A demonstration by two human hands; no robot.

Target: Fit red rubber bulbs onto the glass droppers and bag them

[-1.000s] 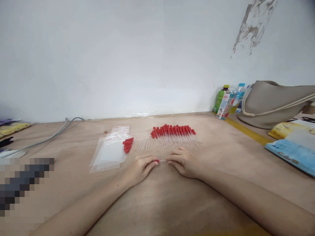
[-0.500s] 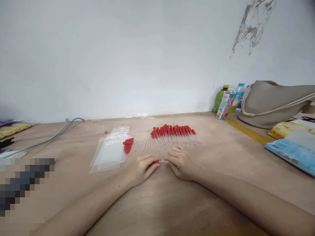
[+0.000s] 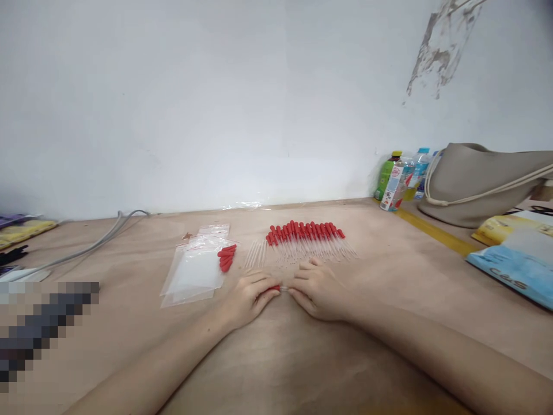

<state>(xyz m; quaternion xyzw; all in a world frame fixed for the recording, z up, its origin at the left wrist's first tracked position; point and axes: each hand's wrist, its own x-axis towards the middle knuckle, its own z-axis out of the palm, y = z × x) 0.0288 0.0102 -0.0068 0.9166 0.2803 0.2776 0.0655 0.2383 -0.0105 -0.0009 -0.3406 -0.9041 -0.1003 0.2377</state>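
My left hand (image 3: 251, 297) is closed, pinching a red rubber dropper bulb (image 3: 275, 287) between thumb and fingers. My right hand (image 3: 317, 289) grips a thin clear dropper tube (image 3: 284, 289); its end meets the bulb, though how far it goes in cannot be seen. Just beyond the hands lies a row of red-bulbed droppers (image 3: 306, 230), tubes pointing toward me. Several bare clear tubes (image 3: 256, 254) lie to the left of that row. Further left, a few loose red bulbs (image 3: 226, 257) rest at the edge of some clear zip bags (image 3: 193, 275).
Drink bottles (image 3: 393, 181) and a grey bag (image 3: 484, 181) stand at the back right. A blue and yellow tissue pack (image 3: 512, 271) lies nearer on the right. A grey cable (image 3: 97, 239) runs along the left, with a yellow packet (image 3: 28, 230) behind it.
Both hands stay together at the same spot on the bulb and tube. Slightly less of the red bulb shows between my left fingers. The view has shifted a little.
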